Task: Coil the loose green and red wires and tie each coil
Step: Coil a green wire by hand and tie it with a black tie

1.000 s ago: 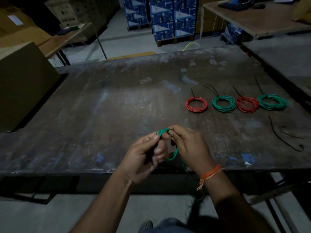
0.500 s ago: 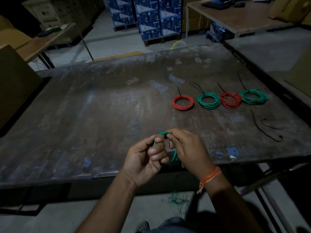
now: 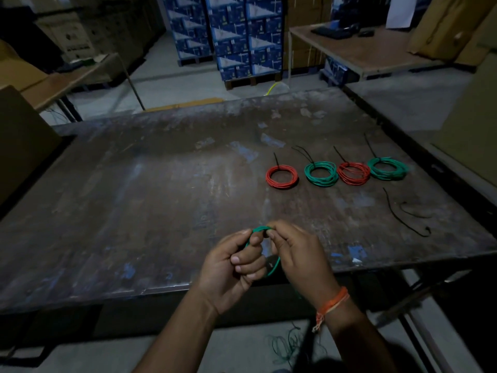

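A small loop of green wire (image 3: pixel 259 229) is held between both hands above the near edge of the dark table (image 3: pixel 161 200). My left hand (image 3: pixel 231 267) grips the loop with curled fingers. My right hand (image 3: pixel 298 254) pinches the loop's top. The wire's loose tail (image 3: pixel 285 348) hangs down to a tangle on the floor. Four tied coils lie in a row at the right: a red coil (image 3: pixel 281 177), a green coil (image 3: pixel 321 173), another red coil (image 3: pixel 353 173) and another green coil (image 3: pixel 387 168).
Two loose black ties (image 3: pixel 403 214) lie on the table right of my hands. A cardboard box (image 3: pixel 18 141) stands at the table's left. Stacked blue cartons (image 3: pixel 236 33) and other tables stand behind.
The camera view has shifted a little. My hands stay at the table's near edge, still working the green loop; the floor tangle has come into view.
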The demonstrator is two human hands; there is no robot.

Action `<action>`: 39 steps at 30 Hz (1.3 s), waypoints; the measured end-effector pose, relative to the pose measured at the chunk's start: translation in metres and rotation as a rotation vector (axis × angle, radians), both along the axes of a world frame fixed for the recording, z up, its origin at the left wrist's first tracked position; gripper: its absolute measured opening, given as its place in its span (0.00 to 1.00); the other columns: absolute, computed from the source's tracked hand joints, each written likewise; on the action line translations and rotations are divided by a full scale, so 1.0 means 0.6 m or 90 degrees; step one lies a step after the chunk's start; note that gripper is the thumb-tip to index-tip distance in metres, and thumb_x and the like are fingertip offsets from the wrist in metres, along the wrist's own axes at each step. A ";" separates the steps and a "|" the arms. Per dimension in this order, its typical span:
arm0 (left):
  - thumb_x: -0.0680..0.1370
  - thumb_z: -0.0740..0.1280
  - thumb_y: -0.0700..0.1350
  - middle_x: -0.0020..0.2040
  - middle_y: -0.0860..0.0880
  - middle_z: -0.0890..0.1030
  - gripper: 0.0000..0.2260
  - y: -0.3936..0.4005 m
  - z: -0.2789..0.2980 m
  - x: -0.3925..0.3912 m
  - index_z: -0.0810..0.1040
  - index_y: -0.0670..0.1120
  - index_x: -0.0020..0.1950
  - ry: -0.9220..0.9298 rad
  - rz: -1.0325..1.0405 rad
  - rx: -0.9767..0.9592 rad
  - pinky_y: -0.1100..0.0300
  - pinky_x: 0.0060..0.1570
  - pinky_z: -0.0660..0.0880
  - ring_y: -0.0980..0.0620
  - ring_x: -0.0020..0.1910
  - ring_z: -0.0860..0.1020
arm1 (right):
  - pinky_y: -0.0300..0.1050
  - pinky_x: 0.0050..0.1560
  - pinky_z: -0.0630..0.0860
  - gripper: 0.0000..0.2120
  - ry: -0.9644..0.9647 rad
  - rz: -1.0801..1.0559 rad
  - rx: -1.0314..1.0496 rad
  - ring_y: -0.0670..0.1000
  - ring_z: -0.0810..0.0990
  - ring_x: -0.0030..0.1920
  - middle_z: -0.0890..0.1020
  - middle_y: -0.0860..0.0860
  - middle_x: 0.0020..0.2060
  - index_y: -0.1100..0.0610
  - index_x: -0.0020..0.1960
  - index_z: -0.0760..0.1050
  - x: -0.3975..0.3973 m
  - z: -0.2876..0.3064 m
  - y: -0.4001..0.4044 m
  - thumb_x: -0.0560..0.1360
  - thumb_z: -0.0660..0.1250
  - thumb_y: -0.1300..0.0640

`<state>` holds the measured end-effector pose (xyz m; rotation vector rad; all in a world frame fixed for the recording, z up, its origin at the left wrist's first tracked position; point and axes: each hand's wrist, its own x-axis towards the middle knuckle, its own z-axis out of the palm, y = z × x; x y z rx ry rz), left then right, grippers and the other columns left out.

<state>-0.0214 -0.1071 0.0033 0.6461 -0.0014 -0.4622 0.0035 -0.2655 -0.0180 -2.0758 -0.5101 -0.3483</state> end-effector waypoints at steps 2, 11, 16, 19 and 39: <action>0.81 0.60 0.44 0.22 0.56 0.63 0.10 -0.001 0.002 -0.004 0.75 0.44 0.41 -0.009 0.041 0.017 0.63 0.25 0.56 0.60 0.21 0.59 | 0.39 0.37 0.71 0.09 0.040 0.017 0.045 0.45 0.77 0.38 0.77 0.45 0.34 0.52 0.50 0.79 -0.004 0.005 0.004 0.83 0.60 0.54; 0.82 0.55 0.45 0.23 0.56 0.60 0.14 0.022 0.016 -0.011 0.75 0.46 0.40 -0.003 0.141 -0.065 0.65 0.26 0.56 0.59 0.23 0.54 | 0.53 0.34 0.70 0.12 0.247 0.141 0.232 0.49 0.71 0.34 0.74 0.52 0.32 0.50 0.47 0.78 -0.019 0.002 0.015 0.78 0.64 0.42; 0.83 0.54 0.45 0.22 0.56 0.62 0.16 0.021 0.022 -0.021 0.74 0.45 0.39 0.001 0.142 -0.035 0.64 0.26 0.56 0.58 0.22 0.54 | 0.51 0.32 0.68 0.12 0.232 0.135 0.213 0.48 0.70 0.33 0.71 0.51 0.31 0.53 0.45 0.78 -0.023 0.001 0.023 0.81 0.65 0.47; 0.82 0.54 0.45 0.22 0.56 0.62 0.15 0.014 0.025 -0.030 0.74 0.45 0.39 -0.014 0.151 0.008 0.63 0.25 0.56 0.59 0.20 0.57 | 0.44 0.31 0.66 0.12 0.198 0.101 0.153 0.43 0.69 0.30 0.71 0.47 0.28 0.50 0.41 0.78 -0.025 0.000 0.023 0.83 0.64 0.52; 0.85 0.53 0.43 0.26 0.53 0.65 0.14 0.212 0.067 -0.041 0.75 0.45 0.44 -0.127 0.315 -0.168 0.64 0.30 0.63 0.58 0.25 0.60 | 0.35 0.43 0.74 0.11 0.150 0.102 0.203 0.42 0.80 0.41 0.82 0.45 0.38 0.51 0.43 0.82 -0.037 -0.044 0.018 0.75 0.73 0.67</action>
